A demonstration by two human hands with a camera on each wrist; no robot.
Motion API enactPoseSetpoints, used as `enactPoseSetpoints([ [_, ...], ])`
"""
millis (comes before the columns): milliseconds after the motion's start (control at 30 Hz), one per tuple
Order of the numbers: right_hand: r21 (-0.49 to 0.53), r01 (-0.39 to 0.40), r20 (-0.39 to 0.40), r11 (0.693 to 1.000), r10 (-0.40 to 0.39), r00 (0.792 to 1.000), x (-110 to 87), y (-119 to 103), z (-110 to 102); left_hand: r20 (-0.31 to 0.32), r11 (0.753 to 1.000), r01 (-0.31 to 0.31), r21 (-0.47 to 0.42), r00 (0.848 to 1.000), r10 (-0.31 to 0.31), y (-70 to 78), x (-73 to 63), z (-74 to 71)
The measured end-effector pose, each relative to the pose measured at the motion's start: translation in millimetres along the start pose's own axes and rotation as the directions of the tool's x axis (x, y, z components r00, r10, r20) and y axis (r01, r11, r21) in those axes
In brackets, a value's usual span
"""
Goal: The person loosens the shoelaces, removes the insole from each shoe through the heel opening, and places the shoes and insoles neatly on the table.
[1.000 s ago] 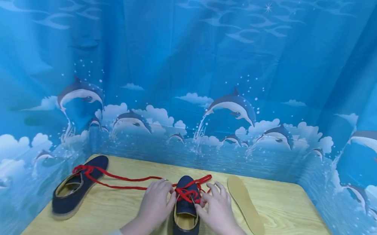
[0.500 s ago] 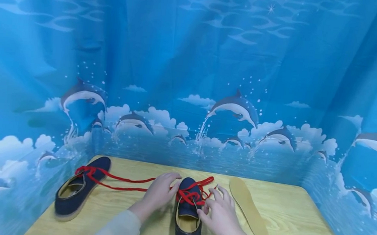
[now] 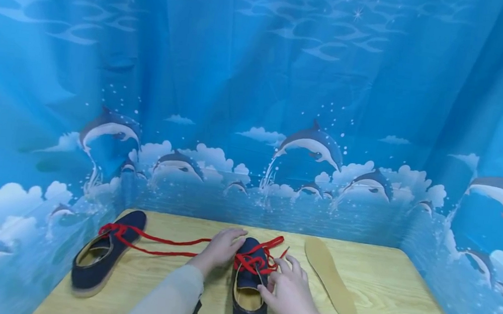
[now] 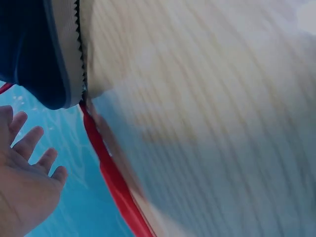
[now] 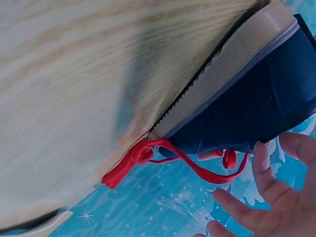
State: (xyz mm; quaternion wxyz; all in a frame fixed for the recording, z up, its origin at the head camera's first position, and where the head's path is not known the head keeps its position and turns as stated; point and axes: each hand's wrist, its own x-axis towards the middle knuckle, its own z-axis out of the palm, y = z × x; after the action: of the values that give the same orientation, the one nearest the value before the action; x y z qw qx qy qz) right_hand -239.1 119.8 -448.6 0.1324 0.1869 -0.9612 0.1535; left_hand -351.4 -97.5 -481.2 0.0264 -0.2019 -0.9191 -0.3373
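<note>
A navy shoe (image 3: 248,311) with a pale ribbed sole stands in front of me, toe pointing away. Its red shoelace (image 3: 250,262) lies tangled over the tongue, with a loop and a tip sticking out at the right. My left hand (image 3: 223,248) is beside the toe on the left; in the left wrist view its fingers (image 4: 29,140) are loosely bent with nothing between them. Along the shoe's right side is my right hand (image 3: 290,289), its thumb and forefinger close to the eyelets. In the right wrist view the fingers (image 5: 266,173) are spread apart, near the shoe's upper edge.
A second navy shoe (image 3: 94,276) stands at the left, its red lace (image 3: 165,253) stretching across the wooden table (image 3: 392,297) towards my left hand. A tan insole (image 3: 331,278) lies to the right. Behind hangs a blue dolphin-print curtain (image 3: 259,77).
My left hand has moved away from the laces, forward to the left side of the toe. The right hand has shifted only slightly, staying beside the eyelets. The shoes have stayed in place.
</note>
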Motion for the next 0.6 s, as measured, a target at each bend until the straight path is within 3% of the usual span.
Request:
enactPoseSetpoints([
  [133,-0.012,-0.015,0.008,1.000,0.015,1.000,1.1,0,2,0.021,1.000,0.021,0.004,1.000,-0.021,-5.0,5.9,6.9],
  [367,-0.016,-0.002,0.013,1.000,0.002,1.000,-1.2,-1,0,0.075,0.993,0.121,0.015,0.990,-0.122,-9.0,8.9,15.7],
  [600,0.020,-0.014,0.036,1.000,0.013,0.999,0.5,4,1,0.046,0.990,0.140,0.029,0.989,-0.141,-7.9,5.8,14.7],
])
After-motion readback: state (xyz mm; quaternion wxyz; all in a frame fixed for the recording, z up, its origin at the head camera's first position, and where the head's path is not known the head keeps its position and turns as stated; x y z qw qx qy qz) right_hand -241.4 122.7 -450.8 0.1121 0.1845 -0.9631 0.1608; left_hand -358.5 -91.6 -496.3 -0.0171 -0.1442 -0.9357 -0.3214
